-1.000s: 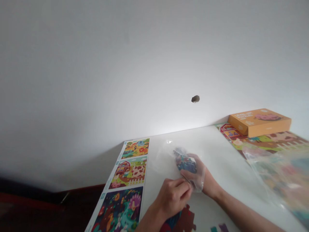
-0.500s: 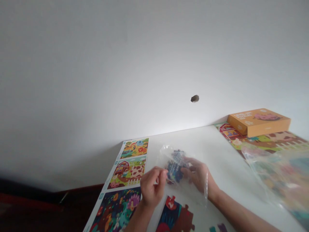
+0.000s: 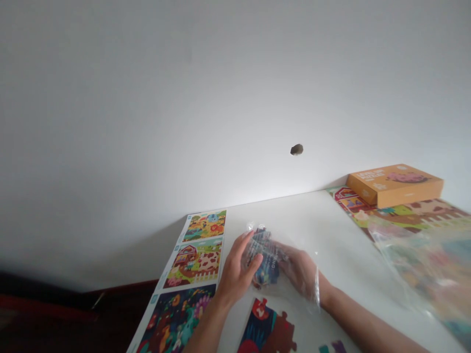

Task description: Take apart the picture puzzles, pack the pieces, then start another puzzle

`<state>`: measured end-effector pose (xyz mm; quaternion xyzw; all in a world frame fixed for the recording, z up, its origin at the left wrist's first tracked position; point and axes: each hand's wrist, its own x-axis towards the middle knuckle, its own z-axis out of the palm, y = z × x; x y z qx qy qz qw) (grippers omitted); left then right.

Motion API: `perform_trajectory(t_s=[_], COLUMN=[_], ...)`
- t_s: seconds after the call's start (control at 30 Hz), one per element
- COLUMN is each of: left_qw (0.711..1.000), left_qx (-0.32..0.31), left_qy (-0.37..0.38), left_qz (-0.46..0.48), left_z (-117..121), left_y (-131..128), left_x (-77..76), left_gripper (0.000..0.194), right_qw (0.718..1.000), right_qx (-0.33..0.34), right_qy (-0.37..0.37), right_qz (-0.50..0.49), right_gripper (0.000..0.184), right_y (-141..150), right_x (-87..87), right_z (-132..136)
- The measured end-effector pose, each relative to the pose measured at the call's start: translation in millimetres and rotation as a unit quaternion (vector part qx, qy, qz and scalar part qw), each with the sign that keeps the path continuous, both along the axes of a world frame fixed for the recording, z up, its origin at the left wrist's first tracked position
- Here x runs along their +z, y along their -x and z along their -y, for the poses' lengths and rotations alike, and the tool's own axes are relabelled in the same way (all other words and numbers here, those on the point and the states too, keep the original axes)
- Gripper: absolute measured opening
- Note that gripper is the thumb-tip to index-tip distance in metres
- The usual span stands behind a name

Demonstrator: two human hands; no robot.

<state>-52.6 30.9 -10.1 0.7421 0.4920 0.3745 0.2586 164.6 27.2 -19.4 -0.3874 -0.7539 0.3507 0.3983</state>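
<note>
Over the white table, a clear plastic bag (image 3: 265, 260) with a stack of dark blue puzzle pieces inside is between my two hands. My left hand (image 3: 239, 269) grips the bag's left side, thumb across the front and fingers behind. Inside the bag's mouth, my right hand (image 3: 300, 269) reaches to the pieces from the right; its fingertips are hidden behind them. Loose plastic drapes over my right wrist. Just below lie joined puzzle pieces (image 3: 270, 328) in dark blue, red and brown. A purple piece (image 3: 338, 347) shows at the bottom edge.
A printed sheet with three pictures (image 3: 196, 264) lies along the table's left edge. At the back right, an orange puzzle box (image 3: 399, 184) rests on a farm puzzle (image 3: 423, 213). Another clear plastic bag (image 3: 405, 264) covers part of it. A wall with a hole (image 3: 296, 149) stands behind.
My left hand has gone from a closed pinch at the bag's edge to a wider grip around the bag and pieces. My right hand has moved slightly, with more plastic over it.
</note>
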Motion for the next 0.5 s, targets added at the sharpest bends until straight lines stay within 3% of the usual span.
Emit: perform_trajectory(t_s=[0.1, 0.17, 0.3, 0.43, 0.5], left_qw=[1.000, 0.999, 0.982, 0.986, 0.990], left_qx=[-0.009, 0.026, 0.115, 0.069, 0.042], left_qy=[-0.005, -0.037, -0.140, -0.132, -0.112], left_qz=[-0.011, -0.022, -0.050, -0.071, -0.074], left_z=[0.0, -1.1, -3.5, -2.9, -2.4], left_y=[2.1, 4.3, 9.1, 8.1, 5.9], left_x=[-0.9, -2.2, -0.9, 3.0, 3.3], left_gripper=[0.053, 0.049, 0.036, 0.031, 0.031], right_qw=[0.998, 0.997, 0.995, 0.988, 0.986], right_qx=[0.030, 0.007, -0.050, 0.036, 0.073], right_qy=[-0.044, -0.071, -0.081, -0.122, -0.127], right_qz=[-0.019, -0.025, 0.035, 0.084, 0.081], right_gripper=[0.047, 0.045, 0.015, 0.010, 0.021], right_y=[5.2, 5.8, 0.8, 0.1, 2.4], right_x=[-4.5, -4.5, 0.8, 7.6, 11.4], right_z=[-0.4, 0.9, 5.8, 9.8, 10.6])
